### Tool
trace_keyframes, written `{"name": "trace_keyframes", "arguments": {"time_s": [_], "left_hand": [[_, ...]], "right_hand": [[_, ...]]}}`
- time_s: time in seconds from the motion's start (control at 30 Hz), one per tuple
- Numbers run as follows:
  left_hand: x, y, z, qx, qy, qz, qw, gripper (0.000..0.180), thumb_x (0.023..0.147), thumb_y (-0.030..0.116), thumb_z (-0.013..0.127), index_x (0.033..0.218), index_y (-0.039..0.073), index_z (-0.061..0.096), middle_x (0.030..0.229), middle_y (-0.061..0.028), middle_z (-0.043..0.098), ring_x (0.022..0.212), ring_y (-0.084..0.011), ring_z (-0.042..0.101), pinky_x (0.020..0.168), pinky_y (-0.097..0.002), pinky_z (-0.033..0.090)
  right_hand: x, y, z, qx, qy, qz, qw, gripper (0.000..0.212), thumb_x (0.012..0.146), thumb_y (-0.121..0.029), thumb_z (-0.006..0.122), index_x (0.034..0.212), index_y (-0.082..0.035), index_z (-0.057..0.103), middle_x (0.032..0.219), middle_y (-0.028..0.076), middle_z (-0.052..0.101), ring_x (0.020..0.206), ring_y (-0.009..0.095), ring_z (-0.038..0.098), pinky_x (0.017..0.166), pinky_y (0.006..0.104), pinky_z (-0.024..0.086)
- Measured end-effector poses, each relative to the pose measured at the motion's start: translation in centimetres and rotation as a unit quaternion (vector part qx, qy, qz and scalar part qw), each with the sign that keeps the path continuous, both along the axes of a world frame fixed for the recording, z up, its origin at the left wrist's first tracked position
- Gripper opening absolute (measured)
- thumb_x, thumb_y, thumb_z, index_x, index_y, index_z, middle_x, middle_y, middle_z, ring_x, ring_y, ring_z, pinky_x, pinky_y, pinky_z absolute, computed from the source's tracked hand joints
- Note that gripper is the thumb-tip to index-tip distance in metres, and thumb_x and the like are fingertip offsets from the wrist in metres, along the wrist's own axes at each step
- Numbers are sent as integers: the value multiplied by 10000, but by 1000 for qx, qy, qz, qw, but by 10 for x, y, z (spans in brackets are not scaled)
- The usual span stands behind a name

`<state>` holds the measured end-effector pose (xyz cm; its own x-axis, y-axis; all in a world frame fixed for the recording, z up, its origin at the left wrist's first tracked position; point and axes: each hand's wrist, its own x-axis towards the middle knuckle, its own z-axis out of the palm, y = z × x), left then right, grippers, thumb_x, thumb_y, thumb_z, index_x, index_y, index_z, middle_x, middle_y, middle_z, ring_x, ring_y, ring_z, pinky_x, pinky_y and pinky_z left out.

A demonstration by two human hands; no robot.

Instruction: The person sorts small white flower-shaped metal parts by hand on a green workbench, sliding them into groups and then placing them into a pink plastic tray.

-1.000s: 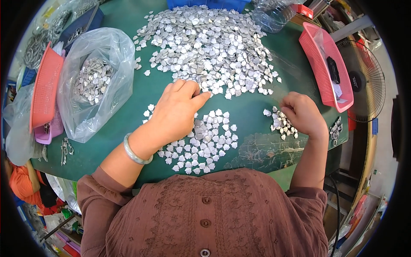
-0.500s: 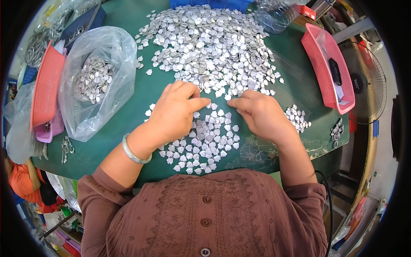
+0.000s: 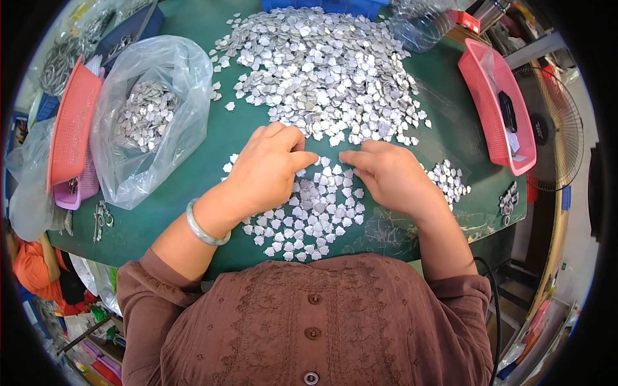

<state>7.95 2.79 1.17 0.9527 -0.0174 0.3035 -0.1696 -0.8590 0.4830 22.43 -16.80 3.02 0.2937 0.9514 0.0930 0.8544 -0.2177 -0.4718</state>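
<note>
Small silver metal pieces, flat with scalloped edges, lie in a big heap (image 3: 322, 61) on the green table (image 3: 412, 228). Nearer me spreads a looser, thinner group (image 3: 313, 209) of the same pieces. Between the two, my left hand (image 3: 267, 166) rests with its fingers curled down and its thumb pointing right, the tip by the top of the loose group. Facing it across a small gap is my right hand (image 3: 393, 177), fingers bent together and tips low over the table. What is under either hand's fingertips is hidden. Right of my right hand sits a small pile (image 3: 446, 180) of pieces.
On the left a clear plastic bag (image 3: 106, 154) holds more pieces, beside a tilted coral basket (image 3: 71, 128). A pink basket (image 3: 473, 83) with a black object stands at right, before a fan (image 3: 566, 128). Keyring-like metal parts (image 3: 508, 199) lie near the right edge.
The whole view has shifted slightly. Both hands stay in nearly the same place, with small finger movements. The piece seen at my right fingertips earlier no longer shows there.
</note>
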Motion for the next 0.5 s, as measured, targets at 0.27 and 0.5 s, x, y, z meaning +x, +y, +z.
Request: {"name": "trace_keyframes", "arguments": {"time_s": [0.27, 0.5], "left_hand": [[-1, 2, 0, 1, -2, -2, 1000, 284, 715, -59, 579, 907, 66, 747, 892, -65, 583, 883, -271, 534, 807, -365, 429], [1, 1, 1, -4, -15, -1, 1000, 225, 684, -91, 576, 819, 41, 697, 901, -68, 589, 890, -278, 537, 800, -376, 430]], "right_hand": [[-12, 6, 5, -48, -15, 36, 998, 343, 806, -13, 610, 1127, -117, 675, 777, 110, 567, 740, 315, 603, 672, 406, 489], [-5, 6, -2, -4, -14, -20, 1000, 362, 796, -16, 604, 1133, -125, 680, 775, 113, 572, 751, 322, 606, 682, 408, 492]]}}
